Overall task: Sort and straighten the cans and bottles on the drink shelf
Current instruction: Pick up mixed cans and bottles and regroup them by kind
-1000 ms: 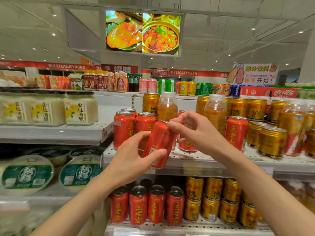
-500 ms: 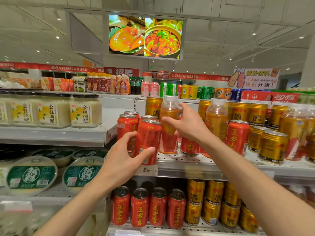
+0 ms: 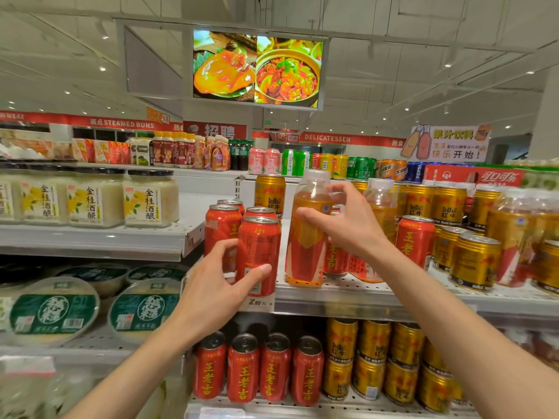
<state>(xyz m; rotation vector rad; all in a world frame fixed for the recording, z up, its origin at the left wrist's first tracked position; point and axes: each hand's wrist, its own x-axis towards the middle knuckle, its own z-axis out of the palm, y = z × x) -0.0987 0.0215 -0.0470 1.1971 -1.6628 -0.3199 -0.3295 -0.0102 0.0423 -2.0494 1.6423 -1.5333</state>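
My left hand [image 3: 217,285] grips a red can [image 3: 258,252] that stands upright at the front left of the white drink shelf [image 3: 363,300], in front of three more red cans [image 3: 222,228]. My right hand [image 3: 348,225] wraps around an amber tea bottle [image 3: 307,237] with a clear cap, just right of that can. Behind my right wrist stand another red can [image 3: 335,258] and a second amber bottle [image 3: 381,207]. A further red can [image 3: 414,240] sits beside gold cans [image 3: 475,258].
Gold cans [image 3: 270,193] line the back of the shelf. The shelf below holds red cans [image 3: 257,370] and stacked gold cans [image 3: 390,367]. To the left are white jars [image 3: 149,198] and green-lidded tubs [image 3: 54,309]. A screen [image 3: 257,69] hangs overhead.
The red can went from tilted in both hands to upright on the shelf's front left under my left hand. My right hand left the can and took hold of the amber bottle.
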